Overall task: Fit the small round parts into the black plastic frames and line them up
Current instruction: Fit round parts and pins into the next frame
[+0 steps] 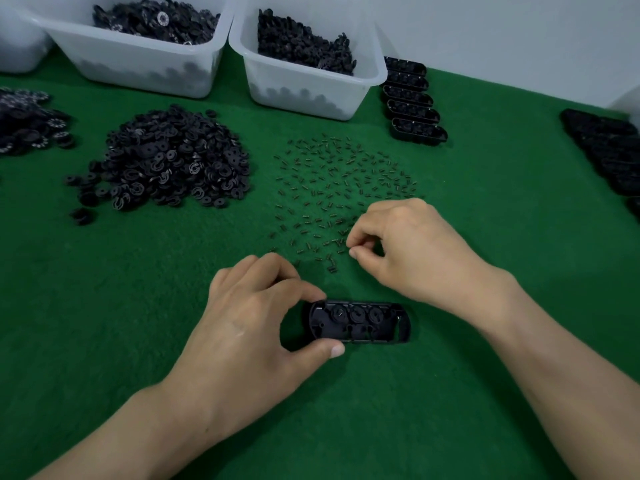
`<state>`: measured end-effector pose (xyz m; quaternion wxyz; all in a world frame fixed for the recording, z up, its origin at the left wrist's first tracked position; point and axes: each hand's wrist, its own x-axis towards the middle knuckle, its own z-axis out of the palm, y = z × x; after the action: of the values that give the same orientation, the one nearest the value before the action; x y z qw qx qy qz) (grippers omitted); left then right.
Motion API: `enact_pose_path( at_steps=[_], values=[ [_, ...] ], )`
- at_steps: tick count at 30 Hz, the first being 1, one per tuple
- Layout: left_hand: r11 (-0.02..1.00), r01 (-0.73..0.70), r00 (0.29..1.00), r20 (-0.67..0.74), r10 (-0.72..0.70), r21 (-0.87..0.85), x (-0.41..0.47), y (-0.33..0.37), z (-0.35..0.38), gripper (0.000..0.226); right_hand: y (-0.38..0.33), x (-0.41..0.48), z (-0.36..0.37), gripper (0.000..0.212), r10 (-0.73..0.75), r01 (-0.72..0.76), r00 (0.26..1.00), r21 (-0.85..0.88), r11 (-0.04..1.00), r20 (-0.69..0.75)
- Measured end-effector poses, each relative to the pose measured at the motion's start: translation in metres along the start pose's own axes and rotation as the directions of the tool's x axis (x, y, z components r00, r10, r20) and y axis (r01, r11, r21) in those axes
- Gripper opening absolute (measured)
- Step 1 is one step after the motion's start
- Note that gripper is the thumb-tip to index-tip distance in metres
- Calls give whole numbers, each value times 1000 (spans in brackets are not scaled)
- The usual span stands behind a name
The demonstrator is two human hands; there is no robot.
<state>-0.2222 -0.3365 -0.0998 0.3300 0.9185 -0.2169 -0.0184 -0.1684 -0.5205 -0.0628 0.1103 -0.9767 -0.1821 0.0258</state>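
Here the black frame (pixel 358 322) lies flat on the green cloth (pixel 173 341), and everything else is placed from it. The left hand (pixel 249 320) grips the frame's left end, forefinger on the far edge and thumb on the near edge, the other fingers curled behind. Three round parts (pixel 356 313) sit in a row inside the frame, so the fitting of discs looks done for this one.

The right hand (pixel 412 251) hovers just beyond the frame's right half, over the near edge of the scattered springs (pixel 339 178). Its fingers are curled in, and the thumb and forefinger tips are drawn narrow. My guess is that the step in hand is picking one spring to go into the frame. That calls next for a fine pinch on a single spring. The spring would then be carried back to the frame while the left hand stops the frame sliding.

Whether a spring sits between those fingertips I cannot tell, because the springs are too small and dark. The slots in the frame's near wall are hard to read as well. Beyond the frame to the left is a loose pile of discs (pixel 166 164). Farther beyond stand two white tubs (pixel 145 67), their tops cut off. Beyond the frame to the right is a row of filled frames (pixel 414 98), and a second dark stack (pixel 602 147) runs out of view.
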Motion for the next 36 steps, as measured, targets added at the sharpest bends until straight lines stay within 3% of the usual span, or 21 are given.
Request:
enact_pose_path(
  at_steps=[3,6,8,19,36],
  values=[
    [1000,1,1000,-2,-1,-5,0,0,0,54,2,-9,-2,9,-17,17,1000,10,1000,-9],
    [1000,2,1000,-5,-2,-13,-1,0,0,53,0,-32,-2,10,-27,39,999,288,957,-44],
    [1000,0,1000,-6,0,-15,0,0,1,52,-3,-46,3,7,-64,80,996,372,925,-55],
    [1000,2,1000,-9,-2,-10,-1,1,0,52,0,-58,12,4,-113,153,985,368,917,-130],
    [1000,12,1000,-6,-12,-11,0,1,0,52,2,-57,15,4,-100,137,988,365,921,-119]
  ],
)
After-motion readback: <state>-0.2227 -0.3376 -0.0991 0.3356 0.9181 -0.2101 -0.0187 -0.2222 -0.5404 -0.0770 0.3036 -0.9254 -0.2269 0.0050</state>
